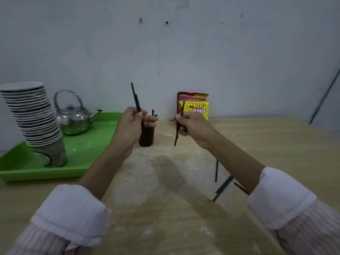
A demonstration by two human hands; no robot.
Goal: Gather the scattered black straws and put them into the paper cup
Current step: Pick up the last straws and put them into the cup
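A dark paper cup (147, 137) stands on the wooden table near its far edge, with black straw tips (153, 113) poking out of it. My left hand (131, 126) is just left of the cup and partly hides it; its fingers grip a black straw (135, 97) that points up. My right hand (187, 126), to the right of the cup, holds another black straw (178, 126) nearly upright above the table. Three more black straws (223, 187) lie on the table under my right forearm, partly hidden by it.
A green tray (82, 159) at the left carries a tall leaning stack of paper cups (35, 118) and a metal kettle (73, 118). A red and yellow snack bag (195, 105) leans on the wall behind my right hand.
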